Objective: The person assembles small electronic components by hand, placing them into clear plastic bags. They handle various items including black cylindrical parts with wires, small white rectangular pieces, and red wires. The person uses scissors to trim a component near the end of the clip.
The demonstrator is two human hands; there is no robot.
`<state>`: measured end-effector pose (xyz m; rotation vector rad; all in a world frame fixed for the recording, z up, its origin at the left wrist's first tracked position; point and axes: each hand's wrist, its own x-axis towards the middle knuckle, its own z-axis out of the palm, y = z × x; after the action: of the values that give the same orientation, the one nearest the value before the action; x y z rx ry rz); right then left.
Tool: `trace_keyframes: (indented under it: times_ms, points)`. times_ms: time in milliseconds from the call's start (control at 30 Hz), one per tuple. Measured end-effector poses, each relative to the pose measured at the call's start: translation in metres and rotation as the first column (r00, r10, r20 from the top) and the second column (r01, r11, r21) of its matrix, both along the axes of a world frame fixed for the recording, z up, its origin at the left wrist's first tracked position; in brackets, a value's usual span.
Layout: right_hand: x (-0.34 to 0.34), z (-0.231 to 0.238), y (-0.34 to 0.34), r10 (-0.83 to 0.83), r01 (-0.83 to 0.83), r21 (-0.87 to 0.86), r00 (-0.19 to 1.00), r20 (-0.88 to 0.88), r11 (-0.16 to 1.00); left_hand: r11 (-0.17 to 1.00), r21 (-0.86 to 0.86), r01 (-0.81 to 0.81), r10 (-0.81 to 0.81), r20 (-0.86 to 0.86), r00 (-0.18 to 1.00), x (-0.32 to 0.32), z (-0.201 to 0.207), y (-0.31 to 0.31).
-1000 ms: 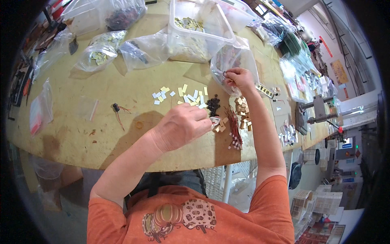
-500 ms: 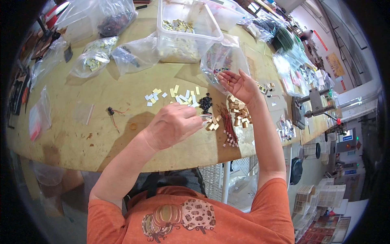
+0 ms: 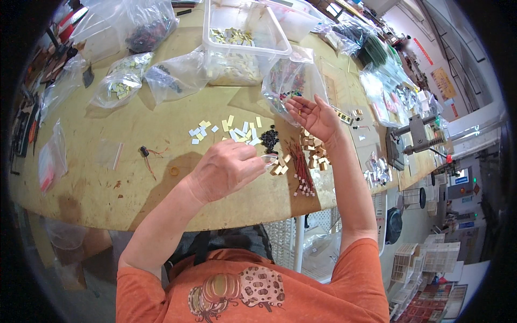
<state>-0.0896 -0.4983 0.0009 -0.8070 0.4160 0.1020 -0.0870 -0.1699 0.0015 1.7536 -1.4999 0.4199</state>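
My left hand (image 3: 226,168) is closed in a pinch above the near part of the table. A small clear plastic bag (image 3: 271,160) pokes out at its fingertips, mostly hidden by the hand. My right hand (image 3: 318,121) is held palm up with the fingers stretched out, over the metal blocks; a tiny yellowish spot shows at its fingers, too small to name. Around the hands lie brass-coloured blocks (image 3: 322,164), a heap of small black parts (image 3: 270,139), red wires with white connectors (image 3: 302,169) and white and yellow pads (image 3: 241,132).
A clear plastic tub (image 3: 237,71) of yellowish pieces stands at the back, with bags of parts (image 3: 172,78) beside it. A flat clear bag (image 3: 111,155) and a black part with wires (image 3: 144,151) lie left. A metal hand press (image 3: 417,137) stands right.
Both hands keep nearly the same pose and place. The view has shifted slightly, so the table things sit a little further left.
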Motion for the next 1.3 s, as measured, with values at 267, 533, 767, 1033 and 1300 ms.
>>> trace_keyframes:
  times_ms: [267,533,767,1033,1300]
  points:
    - [-0.005,0.01,0.015,-0.034,0.035,-0.077,0.999,0.01,0.996,1.0,-0.028,0.004,-0.004,-0.008,1.0,0.0,-0.002,0.0]
    - [-0.073,0.036,0.058,0.123,-0.137,0.192,0.989,0.081,0.972,0.984,-0.175,-0.034,0.007,-0.154,0.988,-0.005,0.006,-0.002]
    - [-0.114,0.079,0.1,0.226,-0.227,0.142,0.974,0.024,0.963,0.986,-0.157,0.057,-0.083,-0.158,0.984,-0.005,0.0,-0.002]
    - [-0.116,0.085,0.113,0.243,-0.234,0.124,0.968,-0.058,0.964,0.985,-0.129,0.115,-0.13,-0.113,0.985,-0.011,-0.001,-0.003]
    - [-0.117,0.087,0.117,0.24,-0.23,0.118,0.967,-0.088,0.966,0.988,-0.113,0.107,-0.112,-0.041,0.993,-0.013,-0.006,-0.003]
